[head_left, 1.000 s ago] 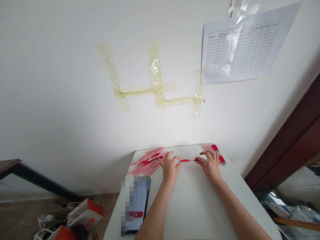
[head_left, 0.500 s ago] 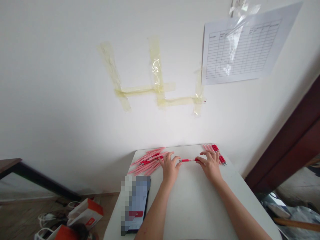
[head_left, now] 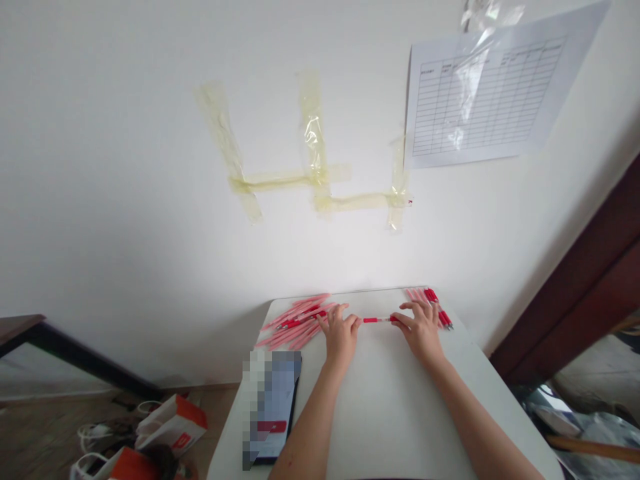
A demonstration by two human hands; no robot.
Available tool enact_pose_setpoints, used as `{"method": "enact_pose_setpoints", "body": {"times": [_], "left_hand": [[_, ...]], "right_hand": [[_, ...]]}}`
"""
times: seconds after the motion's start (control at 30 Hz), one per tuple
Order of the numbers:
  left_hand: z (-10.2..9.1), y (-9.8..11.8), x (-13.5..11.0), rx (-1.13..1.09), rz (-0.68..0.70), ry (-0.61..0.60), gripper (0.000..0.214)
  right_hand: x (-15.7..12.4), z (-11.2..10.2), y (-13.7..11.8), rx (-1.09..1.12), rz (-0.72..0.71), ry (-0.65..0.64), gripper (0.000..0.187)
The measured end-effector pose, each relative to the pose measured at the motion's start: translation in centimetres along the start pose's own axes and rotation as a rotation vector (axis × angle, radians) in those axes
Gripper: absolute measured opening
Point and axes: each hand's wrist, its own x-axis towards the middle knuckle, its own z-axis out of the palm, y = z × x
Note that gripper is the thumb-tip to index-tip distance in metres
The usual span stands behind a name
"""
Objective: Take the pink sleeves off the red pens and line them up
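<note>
In the head view, the person's left hand [head_left: 341, 339] and right hand [head_left: 423, 333] pinch opposite ends of a slim red-and-clear pen [head_left: 371, 320], probably to keep it level and steady above the white, smooth-topped counter [head_left: 390, 407]. The pen lies crosswise between the fingertips. A loose pile of pink and red pens [head_left: 296, 325] sits beside the left hand; a smaller, neater group of pink and red pens [head_left: 431, 296] lies just behind the right, seemingly kept separate.

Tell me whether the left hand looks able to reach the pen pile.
Probably yes: the left hand is beside the pen pile, nothing visible between. It pinches a separate pen at one end, though, so that grip would likely need opening.
</note>
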Motion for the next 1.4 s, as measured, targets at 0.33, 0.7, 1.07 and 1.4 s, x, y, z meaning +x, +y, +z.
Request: {"method": "enact_pose_setpoints", "body": {"times": [0.33, 0.7, 1.07, 1.4], "left_hand": [[0.1, -0.3, 0.0, -0.029, -0.006, 0.044, 0.013], [0.1, -0.9, 0.0, 0.054, -0.111, 0.039, 0.008], [0.0, -1.3, 0.0, 0.209, -0.145, 0.067, 0.013], [-0.6, -2.5, 0.6, 0.293, -0.236, 0.145, 0.017]], "right_hand": [[0.1, 0.0, 0.3, 0.008, -0.004, 0.019, 0.014], [0.0, -0.1, 0.7, -0.029, 0.046, 0.025, 0.022], [-0.1, 0.2, 1.0, -0.030, 0.052, 0.018, 0.020], [-0.1, 0.1, 0.8, -0.022, 0.039, 0.020, 0.021]]}}
